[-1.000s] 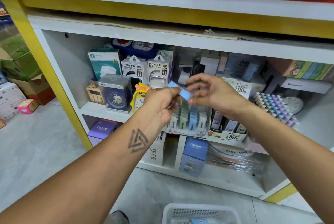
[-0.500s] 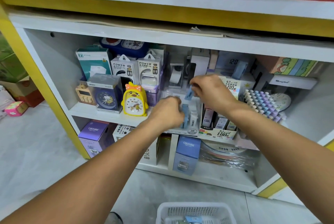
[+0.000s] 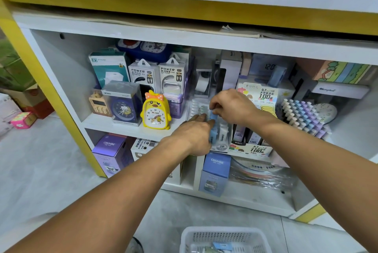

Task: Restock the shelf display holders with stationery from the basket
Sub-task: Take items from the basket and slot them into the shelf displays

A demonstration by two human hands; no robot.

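Right hand [image 3: 233,107] is seen with fingers curled down, pinching the top of a blue stationery pack [image 3: 213,128] that stands upright in the display holder [image 3: 222,146] on the middle shelf [image 3: 114,125]. Left hand [image 3: 194,133] is laid against the holder's left side, fingers extended and touching the row of packs; nothing is gripped by it. The blue pack is seated just beside a white pack [image 3: 223,133] at its 3 o'clock, touching or nearly so. The holder's front edge, marked 2B, is set flush with the shelf's front lip. At 9 o'clock of the left hand a yellow duck clock [image 3: 156,112] stands near, with a narrow gap of bare shelf between. At 3 o'clock of the right hand a lead-refill box [image 3: 253,146] abuts the holder, and a rack of pastel pens [image 3: 302,117] lies beyond. Little free room is noted on either side. At 6 o'clock, on the floor, a white basket [image 3: 225,236] is seen well apart from the shelf, with further packs [image 3: 222,245] inside.
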